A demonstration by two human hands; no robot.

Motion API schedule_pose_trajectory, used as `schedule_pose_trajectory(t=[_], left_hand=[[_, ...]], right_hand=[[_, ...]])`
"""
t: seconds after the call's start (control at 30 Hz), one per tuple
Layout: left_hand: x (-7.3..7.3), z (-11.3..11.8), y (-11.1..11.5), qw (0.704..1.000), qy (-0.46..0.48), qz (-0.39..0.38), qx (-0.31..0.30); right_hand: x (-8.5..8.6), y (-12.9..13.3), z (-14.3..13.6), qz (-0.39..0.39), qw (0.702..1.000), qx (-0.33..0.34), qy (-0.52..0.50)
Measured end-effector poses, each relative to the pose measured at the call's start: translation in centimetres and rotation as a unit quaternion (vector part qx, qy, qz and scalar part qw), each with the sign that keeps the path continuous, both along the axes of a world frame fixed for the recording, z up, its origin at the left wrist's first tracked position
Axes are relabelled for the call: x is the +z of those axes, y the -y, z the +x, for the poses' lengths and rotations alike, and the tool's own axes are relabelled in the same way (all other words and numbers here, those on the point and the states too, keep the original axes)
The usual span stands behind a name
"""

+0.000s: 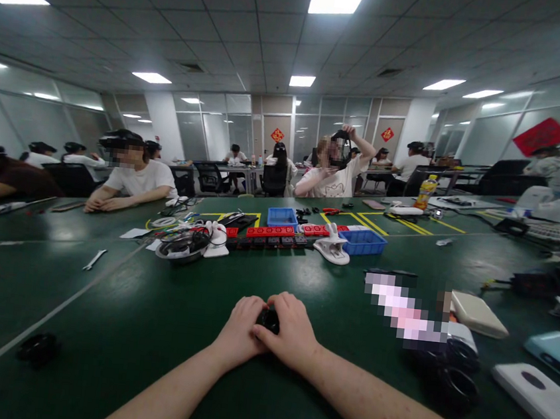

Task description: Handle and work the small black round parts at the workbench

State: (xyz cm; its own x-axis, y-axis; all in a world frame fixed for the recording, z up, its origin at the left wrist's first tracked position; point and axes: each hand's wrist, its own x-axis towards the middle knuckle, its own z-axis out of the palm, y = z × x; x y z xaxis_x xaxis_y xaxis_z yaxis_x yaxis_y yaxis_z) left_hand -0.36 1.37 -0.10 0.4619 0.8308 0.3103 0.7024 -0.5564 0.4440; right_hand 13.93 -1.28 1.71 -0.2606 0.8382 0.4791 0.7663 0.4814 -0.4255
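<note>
Both of my hands meet around a small round black part (268, 320) on the green tabletop, straight in front of me. My left hand (242, 329) curls around its left side, fingers bent over the top. From the right, my right hand (292, 324) wraps it, with the thumb across the near side. Only the dark middle of the part shows between the hands; the rest is covered, so its exact kind cannot be made out. Off to the left lies another black round part (38, 349).
A small wrench (95, 260) lies to the left. Ahead stand red and black power strips (271, 235), a blue bin (364, 242), a white clamp base (332, 247) and coiled cables (183, 245). Black rings (457, 388) and a white power bank (537, 403) sit right. People sit across the table.
</note>
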Motion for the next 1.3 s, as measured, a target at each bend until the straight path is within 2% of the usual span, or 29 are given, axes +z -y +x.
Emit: schedule_pose_trajectory(t=[0.13,0.27,0.37,0.5,0.57,0.63,0.73,0.9,1.07,1.3], left_hand=[[0.3,0.1,0.0,1.0,-0.002,-0.019,0.009],[0.8,-0.1,0.0,0.998,0.029,-0.05,-0.024],[0.6,-0.4,-0.2,0.994,0.05,-0.079,-0.049],[0.1,-0.8,-0.5,0.993,0.047,-0.084,-0.065],[0.1,-0.8,-0.5,0.993,0.046,-0.081,-0.071],[0.1,-0.7,-0.4,0.993,0.053,-0.073,-0.073],[0.1,-0.6,-0.2,0.995,0.059,-0.055,-0.059],[0.4,-0.4,0.4,0.999,0.035,-0.023,-0.032],[0.6,-0.1,0.6,1.0,0.005,0.001,-0.004],[-0.1,0.1,0.5,1.0,-0.012,0.02,0.005]], right_hand=[[0.0,-0.2,0.0,0.004,1.0,0.025,-0.012],[0.1,-0.1,0.0,0.01,0.994,0.097,-0.042],[0.1,0.1,0.2,0.017,0.985,0.15,-0.078],[-0.3,0.3,0.4,0.016,0.979,0.172,-0.107],[-0.5,0.3,0.4,0.043,0.977,0.178,-0.106],[-0.6,0.2,0.4,0.088,0.977,0.166,-0.1],[-1.0,-0.1,0.4,0.128,0.982,0.108,-0.091],[-1.8,-0.9,0.5,0.093,0.99,0.027,-0.106],[-1.6,-1.0,0.5,0.073,0.992,0.018,-0.104],[-1.1,-0.7,0.0,0.019,0.998,-0.004,-0.054]])
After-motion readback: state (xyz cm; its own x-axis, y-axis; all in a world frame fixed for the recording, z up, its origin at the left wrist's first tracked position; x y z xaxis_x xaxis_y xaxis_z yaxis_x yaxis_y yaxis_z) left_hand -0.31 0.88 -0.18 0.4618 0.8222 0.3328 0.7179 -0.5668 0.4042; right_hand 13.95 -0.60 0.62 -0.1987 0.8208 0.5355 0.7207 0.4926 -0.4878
